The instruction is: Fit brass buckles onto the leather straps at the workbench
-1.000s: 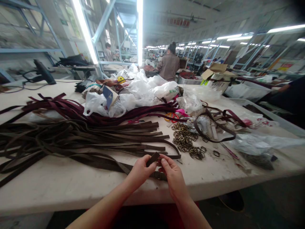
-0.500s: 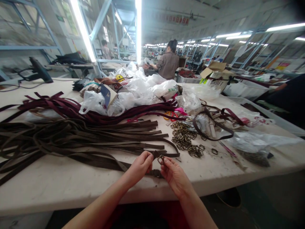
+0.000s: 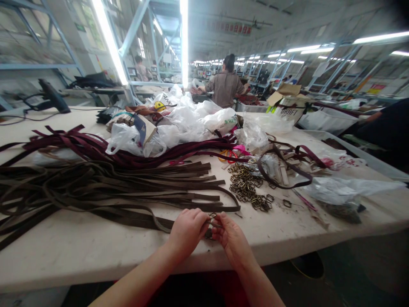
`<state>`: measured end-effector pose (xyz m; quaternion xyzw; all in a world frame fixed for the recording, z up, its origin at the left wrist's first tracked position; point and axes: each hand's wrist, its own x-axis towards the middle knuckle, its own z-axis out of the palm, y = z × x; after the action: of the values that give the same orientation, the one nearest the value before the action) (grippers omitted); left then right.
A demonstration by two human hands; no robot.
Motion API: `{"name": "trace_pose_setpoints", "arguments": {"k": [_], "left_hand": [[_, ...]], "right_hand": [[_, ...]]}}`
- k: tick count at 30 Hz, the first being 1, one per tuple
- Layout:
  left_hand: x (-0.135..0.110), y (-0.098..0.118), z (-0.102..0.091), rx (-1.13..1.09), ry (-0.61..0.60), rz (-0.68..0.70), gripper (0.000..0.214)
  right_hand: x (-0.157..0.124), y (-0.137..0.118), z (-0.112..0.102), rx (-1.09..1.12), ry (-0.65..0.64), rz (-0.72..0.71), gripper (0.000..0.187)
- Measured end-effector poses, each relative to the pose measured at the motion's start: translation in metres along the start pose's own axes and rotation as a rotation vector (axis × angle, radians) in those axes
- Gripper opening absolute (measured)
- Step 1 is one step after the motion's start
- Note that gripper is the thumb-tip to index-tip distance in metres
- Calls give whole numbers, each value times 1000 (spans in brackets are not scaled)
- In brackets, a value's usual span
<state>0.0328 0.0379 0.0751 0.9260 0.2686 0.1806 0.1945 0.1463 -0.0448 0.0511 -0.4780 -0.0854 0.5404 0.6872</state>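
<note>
Near the table's front edge, my left hand (image 3: pixel 189 229) is closed on the end of a dark brown strap, mostly covered by the fingers. My right hand (image 3: pixel 232 236) pinches a small brass-coloured buckle (image 3: pixel 212 216) at that strap end, close against the left fingertips. Whether the strap passes through the buckle cannot be made out. Just below the fingers, a second dark buckle (image 3: pixel 208 233) shows in part. A bundle of dark brown straps (image 3: pixel 105 187) stretches away to the left. Right of it lies a heap of brass buckles (image 3: pixel 244 183), with one loose buckle (image 3: pixel 286 203) apart from the rest.
Maroon straps (image 3: pixel 153 155) lie behind the brown ones. White plastic bags (image 3: pixel 191 115) are piled further back. A black handheld tool (image 3: pixel 53 96) stands at far left. On the right are a bag of small parts (image 3: pixel 341 209) and plastic bins (image 3: pixel 332 121). A person (image 3: pixel 225 85) works beyond the table.
My hands have come closer together, and the left has turned so its back faces up over the strap. The buckle has tilted and shifted slightly left and down.
</note>
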Motion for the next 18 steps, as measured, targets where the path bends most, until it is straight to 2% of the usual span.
{"name": "trace_pose_setpoints", "arguments": {"k": [2,5,9,12,16,18], "left_hand": [[-3,0,2,125,-10,134,9],[-4,1,2,98,-27,146,7],[-1,2,-4,-114,-48,-122,15],[2,-1,-6,-286,-69,-303,23],[5,-7,-5,-567,-177,-334,26],[6,-9,-4,-648,-187,-356,26]], "right_hand": [[0,-1,-2,-69,-30,-13,32],[0,-4,-5,-140,0,-70,30],[-1,-9,-6,-35,41,-34,32],[-4,-12,-4,105,-4,34,30],[-8,-14,-3,196,-59,109,27],[-8,-14,-5,224,-64,131,26]]}}
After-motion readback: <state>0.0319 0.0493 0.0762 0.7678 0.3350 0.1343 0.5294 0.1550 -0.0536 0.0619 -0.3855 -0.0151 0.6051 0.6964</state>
